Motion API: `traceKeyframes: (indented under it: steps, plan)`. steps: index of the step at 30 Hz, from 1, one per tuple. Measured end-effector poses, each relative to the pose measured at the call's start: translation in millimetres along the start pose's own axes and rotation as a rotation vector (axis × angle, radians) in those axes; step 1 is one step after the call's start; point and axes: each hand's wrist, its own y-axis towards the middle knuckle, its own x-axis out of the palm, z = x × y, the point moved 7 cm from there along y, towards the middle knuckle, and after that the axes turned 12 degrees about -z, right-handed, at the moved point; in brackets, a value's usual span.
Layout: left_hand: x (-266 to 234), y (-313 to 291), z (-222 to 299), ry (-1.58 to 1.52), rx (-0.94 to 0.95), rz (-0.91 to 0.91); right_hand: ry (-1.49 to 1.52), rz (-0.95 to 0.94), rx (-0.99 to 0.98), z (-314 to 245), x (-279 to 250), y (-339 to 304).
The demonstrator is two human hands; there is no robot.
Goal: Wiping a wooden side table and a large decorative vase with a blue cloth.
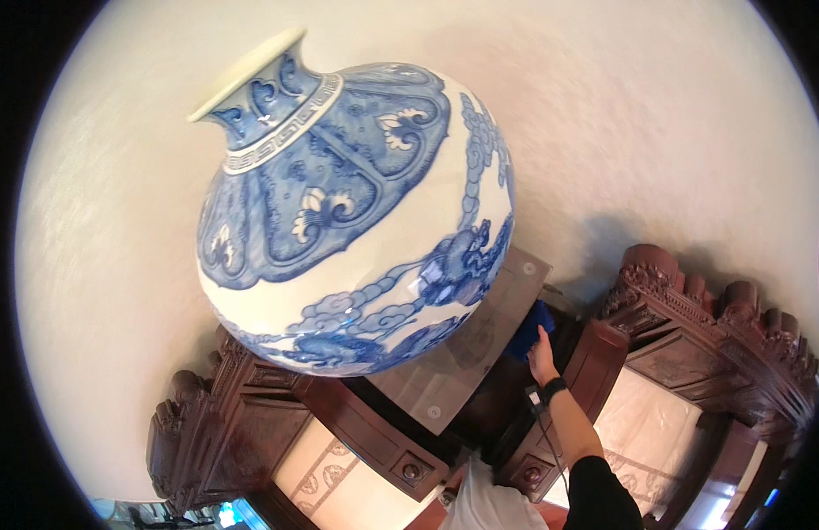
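1. A large blue-and-white porcelain vase (352,212) is seen standing on a glass-topped table (480,353) set between two carved dark wooden armchairs, one to the left (224,424) and one to the right (718,353), against a pale wall (648,132).
2. The right hand (542,358) is extended forward over the far right part of the glass top. It is pressed onto a blue cloth (531,329), with the fingers laid flat rather than curled; the cloth is held down under the palm and fingertips, not pinched.
3. A dark band (553,386) is worn on the right wrist, and a thin cable is seen running back along the forearm.
4. The left hand is not in view; its state cannot be reported.
5. The cloth lies on the glass just beside the vase's lower right flank, near the table's back edge. Contact between cloth and vase cannot be confirmed.
6. Step judged to be in hand: wiping of the glass top with the cloth, at the corner behind the vase.
7. The next move is judged to call for steady, flat pressure and short strokes kept clear of the vase body, since the vase is heavy, fragile and close to the working hand.
8. A white garment (489,503) is noted at the lower edge.
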Motion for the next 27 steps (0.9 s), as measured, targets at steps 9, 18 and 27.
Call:
traceKeyframes:
  steps: [9, 18, 27]
  plan:
    - [8, -5, -19, -0.119, 0.002, -0.006, -0.688, 0.154, -0.525, -145, 48, -55]
    - [11, -26, -35, -0.038, 0.045, -0.023, -1.782, -0.428, -0.545, -136, 176, 18]
    - [4, -32, -65, -0.391, 0.029, 0.048, -2.107, -0.527, -0.568, -93, 179, -1]
